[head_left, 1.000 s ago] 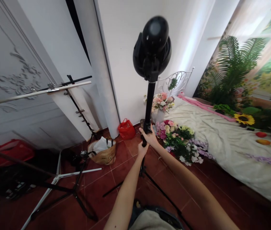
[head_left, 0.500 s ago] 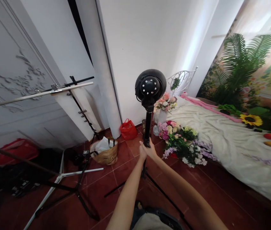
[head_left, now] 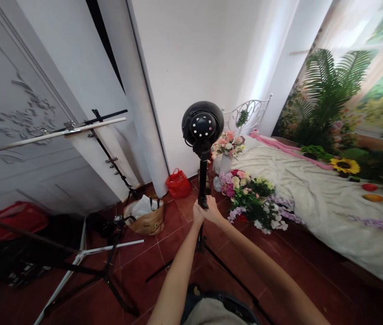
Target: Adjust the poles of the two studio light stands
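A black stand [head_left: 203, 178] rises upright in front of me, topped by a round black lamp head [head_left: 202, 124] with a ring of pale dots on its back. My left hand [head_left: 198, 212] is closed around the stand's pole from the left, just under a black collar. My right hand [head_left: 212, 210] grips the pole at the same height from the right, touching the left one. Both hands' fingers are partly hidden by the pole. The stand's thin black legs spread over the red tiles below.
At left stand a white crossbar [head_left: 99, 125] on a black stand, other tripod legs and a basket [head_left: 149, 221]. A red bag [head_left: 178, 184] lies by the wall. Artificial flowers [head_left: 252, 198] lie beside a bed [head_left: 313, 194] at right.
The lamp head, stand and both hands sit slightly further left in view, as do the surroundings. Both hands keep their grip on the pole.
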`<control>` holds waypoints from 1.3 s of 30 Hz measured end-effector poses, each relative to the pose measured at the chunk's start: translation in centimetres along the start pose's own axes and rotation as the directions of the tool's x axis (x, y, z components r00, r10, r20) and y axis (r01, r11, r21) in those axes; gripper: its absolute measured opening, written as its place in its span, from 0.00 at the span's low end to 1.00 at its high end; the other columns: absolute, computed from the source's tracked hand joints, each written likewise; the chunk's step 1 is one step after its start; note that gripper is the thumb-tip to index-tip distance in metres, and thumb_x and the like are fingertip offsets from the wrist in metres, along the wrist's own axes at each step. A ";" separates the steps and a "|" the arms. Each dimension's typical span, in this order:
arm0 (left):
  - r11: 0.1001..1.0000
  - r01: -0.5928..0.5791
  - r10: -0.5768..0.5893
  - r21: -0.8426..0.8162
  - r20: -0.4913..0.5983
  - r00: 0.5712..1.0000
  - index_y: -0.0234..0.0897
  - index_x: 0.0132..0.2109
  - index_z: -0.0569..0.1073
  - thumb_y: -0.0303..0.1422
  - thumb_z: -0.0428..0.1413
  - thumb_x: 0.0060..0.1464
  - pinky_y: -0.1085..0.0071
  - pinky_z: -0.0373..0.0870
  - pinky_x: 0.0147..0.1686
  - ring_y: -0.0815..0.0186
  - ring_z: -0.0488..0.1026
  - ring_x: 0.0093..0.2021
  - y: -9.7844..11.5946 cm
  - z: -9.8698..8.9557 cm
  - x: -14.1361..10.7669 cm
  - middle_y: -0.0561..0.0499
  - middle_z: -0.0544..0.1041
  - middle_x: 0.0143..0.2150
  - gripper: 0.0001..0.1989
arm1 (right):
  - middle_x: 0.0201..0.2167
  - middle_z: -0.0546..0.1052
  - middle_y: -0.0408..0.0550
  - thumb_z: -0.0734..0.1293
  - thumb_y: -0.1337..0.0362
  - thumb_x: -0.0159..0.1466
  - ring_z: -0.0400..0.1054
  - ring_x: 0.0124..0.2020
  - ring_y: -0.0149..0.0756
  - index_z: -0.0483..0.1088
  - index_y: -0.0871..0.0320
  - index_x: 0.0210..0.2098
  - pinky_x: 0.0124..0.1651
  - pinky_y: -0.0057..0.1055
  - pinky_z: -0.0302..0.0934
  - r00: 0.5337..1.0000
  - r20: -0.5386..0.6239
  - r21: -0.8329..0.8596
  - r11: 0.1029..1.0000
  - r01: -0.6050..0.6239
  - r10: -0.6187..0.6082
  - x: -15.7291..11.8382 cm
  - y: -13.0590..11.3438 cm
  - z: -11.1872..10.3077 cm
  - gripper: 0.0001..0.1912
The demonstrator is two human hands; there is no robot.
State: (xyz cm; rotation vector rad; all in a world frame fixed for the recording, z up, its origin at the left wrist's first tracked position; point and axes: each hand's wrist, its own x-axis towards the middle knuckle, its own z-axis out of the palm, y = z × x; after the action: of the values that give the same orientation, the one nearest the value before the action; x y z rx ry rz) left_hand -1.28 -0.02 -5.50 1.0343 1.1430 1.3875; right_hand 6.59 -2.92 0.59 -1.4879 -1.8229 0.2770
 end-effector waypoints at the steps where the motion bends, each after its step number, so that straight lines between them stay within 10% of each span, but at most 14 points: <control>1: 1.000 -0.030 0.030 -0.006 0.011 0.999 0.34 0.32 0.72 0.37 0.58 0.41 0.70 0.69 0.35 0.66 0.70 0.32 0.1 0.0 -0.1 0.48 0.75 0.30 0.11 | 0.42 0.69 0.56 0.62 0.49 0.59 0.62 0.45 0.45 0.63 0.61 0.45 0.47 0.42 0.59 0.999 0.027 0.020 0.999 0.031 -0.032 -0.2 0.5 -0.2 0.23; 5: 0.985 -0.159 0.156 0.064 0.037 0.987 0.34 0.33 0.71 0.38 0.59 0.42 0.71 0.68 0.34 0.67 0.70 0.32 0.6 0.0 -0.8 0.49 0.74 0.31 0.13 | 0.50 0.67 0.58 0.61 0.51 0.61 0.60 0.53 0.44 0.57 0.60 0.54 0.55 0.44 0.56 0.981 0.096 0.162 0.975 0.153 -0.170 -1.9 3.9 -1.1 0.27; 10: 0.951 -0.150 0.159 0.269 -0.012 0.987 0.33 0.31 0.72 0.42 0.56 0.46 0.71 0.67 0.33 0.64 0.72 0.32 1.5 0.3 -1.4 0.47 0.75 0.30 0.14 | 0.52 0.68 0.53 0.52 0.54 0.66 0.62 0.54 0.37 0.54 0.56 0.55 0.57 0.41 0.55 0.972 0.228 0.333 0.943 -0.023 -0.057 -3.7 7.7 -0.9 0.21; 24: 0.943 -0.134 0.136 0.306 0.013 0.991 0.34 0.35 0.70 0.45 0.55 0.48 0.72 0.67 0.34 0.65 0.72 0.33 2.0 0.4 -1.6 0.47 0.75 0.32 0.16 | 0.46 0.73 0.47 0.55 0.52 0.63 0.68 0.46 0.35 0.64 0.54 0.48 0.50 0.31 0.59 0.956 0.294 0.421 0.897 -0.131 0.001 -1.3 9.1 1.9 0.19; 34: 0.928 -0.122 0.140 0.352 -0.028 0.990 0.37 0.36 0.64 0.40 0.55 0.50 0.74 0.65 0.32 0.69 0.68 0.29 1.7 0.1 -1.9 0.53 0.69 0.29 0.13 | 0.22 0.73 0.45 0.61 0.40 0.53 0.67 0.25 0.33 0.71 0.61 0.26 0.31 0.29 0.63 0.869 0.408 0.565 0.670 -0.482 0.280 -1.0 11.5 2.5 0.28; 39: 0.924 -0.170 0.187 0.343 -0.014 0.982 0.37 0.37 0.65 0.37 0.55 0.50 0.73 0.65 0.34 0.68 0.67 0.30 0.9 0.0 -1.6 0.53 0.69 0.29 0.10 | 0.31 0.75 0.46 0.64 0.43 0.52 0.69 0.29 0.34 0.69 0.56 0.35 0.30 0.28 0.63 0.901 0.315 0.706 0.562 -0.432 0.298 -0.3 10.4 2.3 0.23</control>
State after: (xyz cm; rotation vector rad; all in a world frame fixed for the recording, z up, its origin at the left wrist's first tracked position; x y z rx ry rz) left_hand -1.27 -1.64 -4.62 1.3878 1.3850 1.3887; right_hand 12.84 0.55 -7.33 -1.1941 -1.1902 1.2578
